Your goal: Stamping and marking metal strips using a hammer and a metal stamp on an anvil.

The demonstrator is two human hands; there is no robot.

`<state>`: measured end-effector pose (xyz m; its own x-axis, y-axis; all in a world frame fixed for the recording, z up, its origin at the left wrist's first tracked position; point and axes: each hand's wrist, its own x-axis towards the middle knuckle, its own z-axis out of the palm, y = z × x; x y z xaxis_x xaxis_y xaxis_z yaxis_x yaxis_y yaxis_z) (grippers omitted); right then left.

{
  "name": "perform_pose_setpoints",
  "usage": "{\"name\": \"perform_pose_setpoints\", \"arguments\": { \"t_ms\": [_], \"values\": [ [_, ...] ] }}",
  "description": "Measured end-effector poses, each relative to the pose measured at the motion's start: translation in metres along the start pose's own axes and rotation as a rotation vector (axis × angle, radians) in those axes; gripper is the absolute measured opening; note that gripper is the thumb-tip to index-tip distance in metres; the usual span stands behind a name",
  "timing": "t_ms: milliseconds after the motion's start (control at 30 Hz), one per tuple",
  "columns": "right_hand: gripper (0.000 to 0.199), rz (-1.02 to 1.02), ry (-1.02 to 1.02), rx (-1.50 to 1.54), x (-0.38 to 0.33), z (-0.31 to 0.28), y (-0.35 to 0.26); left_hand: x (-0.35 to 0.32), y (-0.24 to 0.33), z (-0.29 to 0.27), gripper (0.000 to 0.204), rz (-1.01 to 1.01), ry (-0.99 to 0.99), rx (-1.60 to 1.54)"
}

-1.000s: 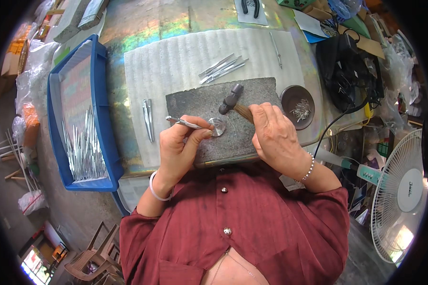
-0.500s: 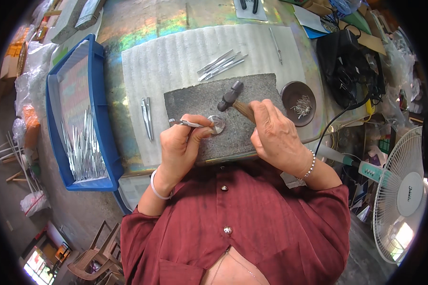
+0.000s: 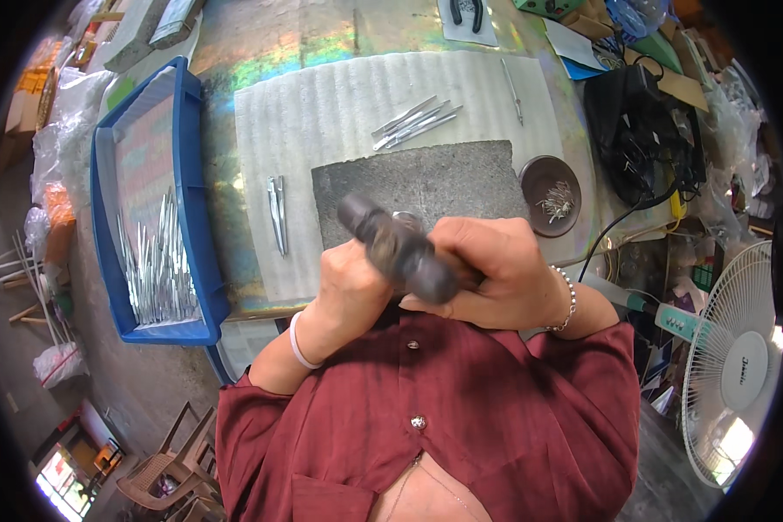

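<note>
**Grey stone slab, hammer raised above it**

Grey, rough-faced stone slab (image 3: 426,187) lying flat on a ribbed white mat (image 3: 322,113), near the bench's front edge. Right hand (image 3: 496,270) wrapped tight round the handle of a hammer (image 3: 396,248), fingers fully curled. Hammer lifted high toward the camera, dark head blurred and looming large, hiding the near edge of the slab. Left hand (image 3: 352,283) just beside it, fingers drawn in close; whatever it grips hidden behind the hammer head, cannot tell. White band on the left wrist, beaded bracelet on the right.

Small round metal piece (image 3: 406,217) just visible on the slab, right behind the hammer head.

On the mat, left of the slab: a pair of metal tweezers (image 3: 277,213), lying apart. Above the slab: a loose bunch of thin metal strips (image 3: 416,122), fanned slightly. One more slim metal tool (image 3: 514,91) alone toward the mat's right edge.

Right of the slab, touching the mat's edge: shallow brown dish (image 3: 539,170) with small metal bits inside.

Far left: blue plastic tray (image 3: 191,183) holding many thin silver strips. Lower right, off the bench: white fan (image 3: 739,365).
</note>
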<state>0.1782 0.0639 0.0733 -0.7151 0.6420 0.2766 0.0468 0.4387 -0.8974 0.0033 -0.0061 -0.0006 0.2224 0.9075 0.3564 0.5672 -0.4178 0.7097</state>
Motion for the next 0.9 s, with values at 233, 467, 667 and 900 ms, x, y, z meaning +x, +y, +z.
{"name": "perform_pose_setpoints", "arguments": {
  "t_ms": [233, 467, 667, 900],
  "values": [
    [0.021, -0.227, -0.042, -0.247, 0.007, 0.009, 0.002, 0.013, 0.0, -0.004, 0.031, 0.027, 0.026, -0.088],
    [0.03, 0.078, -0.043, -0.062, 0.005, -0.012, -0.027, 0.008, -0.006, 0.002, 0.016, -0.05, 0.078, -0.072],
    [0.051, 0.076, -0.151, -0.173, -0.023, -0.036, -0.046, 0.007, -0.009, 0.0, 0.015, 0.048, 0.056, 0.048],
    [0.06, -0.067, -0.184, -0.532, -0.029, -0.034, -0.056, 0.009, -0.009, 0.002, 0.02, 0.041, 0.079, 0.031]
  ]
}}
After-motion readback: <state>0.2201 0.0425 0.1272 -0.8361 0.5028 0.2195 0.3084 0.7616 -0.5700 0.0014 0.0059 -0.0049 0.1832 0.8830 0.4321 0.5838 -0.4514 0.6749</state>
